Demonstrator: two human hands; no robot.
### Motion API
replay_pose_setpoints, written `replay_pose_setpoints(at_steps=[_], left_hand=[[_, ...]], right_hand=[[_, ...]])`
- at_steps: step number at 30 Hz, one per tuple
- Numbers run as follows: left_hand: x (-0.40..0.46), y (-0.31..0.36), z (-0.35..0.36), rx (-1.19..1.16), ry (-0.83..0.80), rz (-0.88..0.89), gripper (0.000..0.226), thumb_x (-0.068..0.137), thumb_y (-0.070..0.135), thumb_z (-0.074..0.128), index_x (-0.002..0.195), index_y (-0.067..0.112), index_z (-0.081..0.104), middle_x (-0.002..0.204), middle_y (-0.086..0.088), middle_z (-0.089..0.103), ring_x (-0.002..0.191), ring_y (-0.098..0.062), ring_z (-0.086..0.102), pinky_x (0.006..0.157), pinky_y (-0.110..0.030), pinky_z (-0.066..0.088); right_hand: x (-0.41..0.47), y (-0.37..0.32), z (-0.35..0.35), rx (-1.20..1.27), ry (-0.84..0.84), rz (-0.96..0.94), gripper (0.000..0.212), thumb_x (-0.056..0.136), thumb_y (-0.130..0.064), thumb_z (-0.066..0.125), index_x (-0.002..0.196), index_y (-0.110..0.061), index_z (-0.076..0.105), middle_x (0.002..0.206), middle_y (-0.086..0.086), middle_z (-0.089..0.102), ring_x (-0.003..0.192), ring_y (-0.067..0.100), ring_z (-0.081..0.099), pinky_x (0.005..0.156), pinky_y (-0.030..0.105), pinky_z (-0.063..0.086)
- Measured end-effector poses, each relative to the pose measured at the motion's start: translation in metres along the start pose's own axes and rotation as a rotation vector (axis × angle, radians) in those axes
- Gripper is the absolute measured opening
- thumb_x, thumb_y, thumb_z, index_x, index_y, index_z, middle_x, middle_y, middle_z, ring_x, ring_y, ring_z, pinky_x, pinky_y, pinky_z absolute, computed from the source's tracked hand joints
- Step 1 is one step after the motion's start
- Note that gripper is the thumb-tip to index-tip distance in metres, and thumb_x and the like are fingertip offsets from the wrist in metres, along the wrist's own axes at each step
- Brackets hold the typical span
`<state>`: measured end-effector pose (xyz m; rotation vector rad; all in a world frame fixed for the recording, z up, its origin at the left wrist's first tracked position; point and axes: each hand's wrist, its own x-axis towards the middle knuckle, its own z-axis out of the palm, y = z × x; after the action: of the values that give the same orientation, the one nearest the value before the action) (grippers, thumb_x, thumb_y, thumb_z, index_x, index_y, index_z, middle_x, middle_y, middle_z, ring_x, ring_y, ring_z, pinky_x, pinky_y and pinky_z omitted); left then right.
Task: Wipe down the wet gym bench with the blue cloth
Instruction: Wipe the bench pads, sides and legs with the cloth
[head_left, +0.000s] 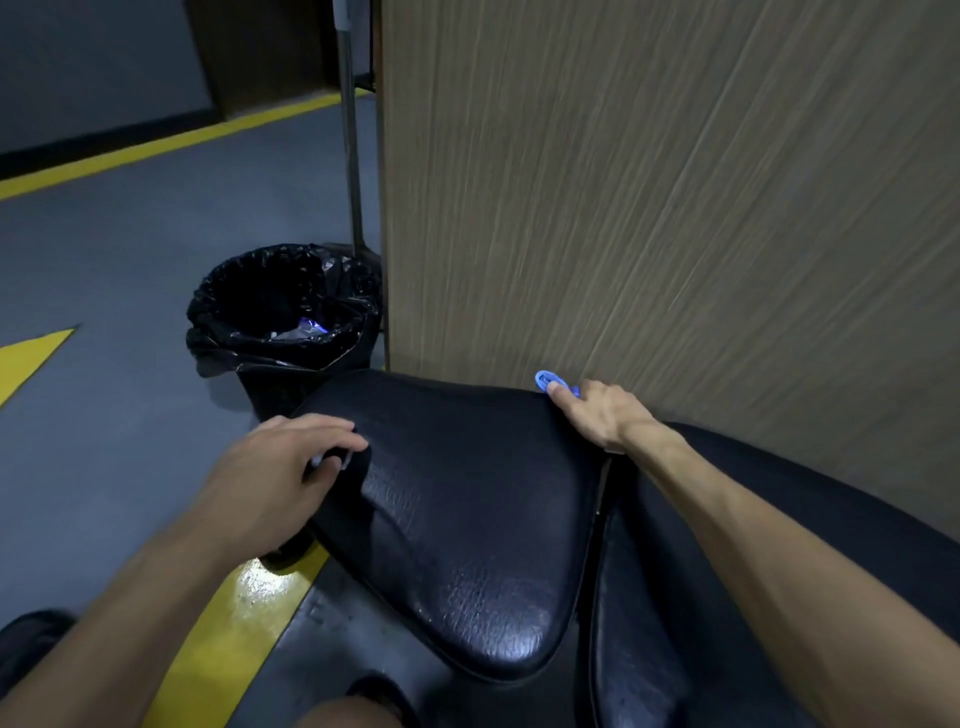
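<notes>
The bench (467, 499) is a black padded seat, glistening, set against a wood panel (649, 182). The right hand (597, 413) rests on the bench's far edge by the panel, fingers closed on a small bit of blue cloth (546, 380) poking past its fingertips. The left hand (283, 467) grips the bench's left edge, fingers curled over the pad. A lined bin (283, 317) stands on the floor beyond the bench's left corner.
</notes>
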<state>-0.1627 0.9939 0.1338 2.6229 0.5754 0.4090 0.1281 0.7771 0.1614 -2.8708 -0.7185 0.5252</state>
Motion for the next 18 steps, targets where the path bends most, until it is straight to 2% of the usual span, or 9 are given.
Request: replay_pose_setpoints(at_steps=[4, 8, 9, 10, 11, 12, 14, 16, 18], left_hand=[[-0.003, 0.002, -0.004, 0.012, -0.025, -0.021, 0.036, 0.093, 0.018, 0.060, 0.115, 0.046, 0.066, 0.132, 0.029, 0.056, 0.111, -0.012, 0.056, 0.083, -0.027, 0.041], [-0.009, 0.003, -0.003, -0.001, -0.073, -0.041, 0.042, 0.095, 0.017, 0.056, 0.126, 0.046, 0.060, 0.141, 0.027, 0.050, 0.130, -0.013, 0.048, 0.099, -0.035, 0.042], [-0.010, 0.003, -0.002, -0.004, -0.082, -0.043, 0.044, 0.095, 0.017, 0.055, 0.128, 0.046, 0.059, 0.144, 0.027, 0.049, 0.134, -0.012, 0.046, 0.103, -0.036, 0.041], [-0.011, 0.003, -0.002, -0.005, -0.089, -0.045, 0.045, 0.096, 0.016, 0.054, 0.129, 0.045, 0.058, 0.145, 0.026, 0.047, 0.137, -0.012, 0.043, 0.107, -0.037, 0.039], [-0.012, 0.003, -0.001, -0.007, -0.096, -0.048, 0.045, 0.096, 0.016, 0.053, 0.131, 0.045, 0.057, 0.146, 0.025, 0.046, 0.140, -0.011, 0.041, 0.109, -0.037, 0.037], [-0.012, 0.004, 0.000, -0.013, -0.101, -0.053, 0.045, 0.097, 0.016, 0.053, 0.132, 0.044, 0.056, 0.147, 0.025, 0.045, 0.142, -0.010, 0.039, 0.111, -0.037, 0.036], [-0.014, 0.007, 0.000, -0.027, -0.100, -0.071, 0.045, 0.097, 0.016, 0.052, 0.133, 0.044, 0.055, 0.148, 0.025, 0.044, 0.143, -0.008, 0.035, 0.112, -0.035, 0.034], [-0.015, 0.009, 0.002, -0.032, -0.091, -0.082, 0.045, 0.097, 0.016, 0.053, 0.134, 0.043, 0.054, 0.149, 0.025, 0.043, 0.144, -0.007, 0.034, 0.112, -0.035, 0.033], [-0.016, 0.010, 0.003, -0.029, -0.087, -0.085, 0.045, 0.097, 0.016, 0.053, 0.134, 0.042, 0.054, 0.149, 0.024, 0.043, 0.145, -0.007, 0.033, 0.111, -0.036, 0.033]], right_hand=[[-0.006, -0.003, -0.002, -0.091, 0.002, -0.030, 0.065, 0.104, -0.053, 0.020, 0.126, -0.006, 0.058, 0.127, 0.019, 0.060, 0.116, 0.038, 0.055, 0.087, 0.038, 0.038], [-0.037, 0.007, 0.008, -0.321, 0.127, -0.186, 0.047, 0.108, -0.025, 0.022, 0.151, -0.008, 0.028, 0.128, 0.027, 0.050, 0.100, 0.039, 0.062, 0.073, 0.040, 0.038], [-0.046, 0.008, 0.011, -0.393, 0.175, -0.248, 0.045, 0.107, -0.019, 0.022, 0.147, -0.003, 0.036, 0.121, 0.030, 0.053, 0.090, 0.039, 0.065, 0.071, 0.041, 0.043], [-0.060, 0.007, 0.012, -0.455, 0.173, -0.260, 0.047, 0.102, -0.012, 0.022, 0.134, 0.001, 0.054, 0.109, 0.032, 0.059, 0.073, 0.039, 0.066, 0.068, 0.043, 0.049], [-0.068, 0.009, 0.018, -0.542, 0.247, -0.304, 0.052, 0.093, -0.006, 0.021, 0.110, 0.000, 0.070, 0.092, 0.032, 0.062, 0.054, 0.036, 0.061, 0.061, 0.045, 0.054], [-0.072, 0.015, 0.025, -0.612, 0.359, -0.352, 0.054, 0.084, -0.004, 0.021, 0.087, -0.003, 0.075, 0.079, 0.027, 0.062, 0.042, 0.031, 0.055, 0.056, 0.045, 0.056], [-0.087, 0.019, 0.037, -0.659, 0.438, -0.365, 0.048, 0.077, -0.004, 0.025, 0.071, -0.005, 0.072, 0.071, 0.017, 0.057, 0.042, 0.029, 0.052, 0.061, 0.043, 0.058], [-0.108, 0.014, 0.043, -0.622, 0.423, -0.314, 0.036, 0.076, -0.003, 0.033, 0.074, -0.004, 0.069, 0.072, 0.013, 0.054, 0.053, 0.029, 0.056, 0.074, 0.042, 0.059], [-0.128, 0.015, 0.053, -0.565, 0.424, -0.307, 0.024, 0.075, 0.000, 0.042, 0.079, -0.003, 0.065, 0.074, 0.012, 0.056, 0.059, 0.028, 0.059, 0.079, 0.042, 0.059]])
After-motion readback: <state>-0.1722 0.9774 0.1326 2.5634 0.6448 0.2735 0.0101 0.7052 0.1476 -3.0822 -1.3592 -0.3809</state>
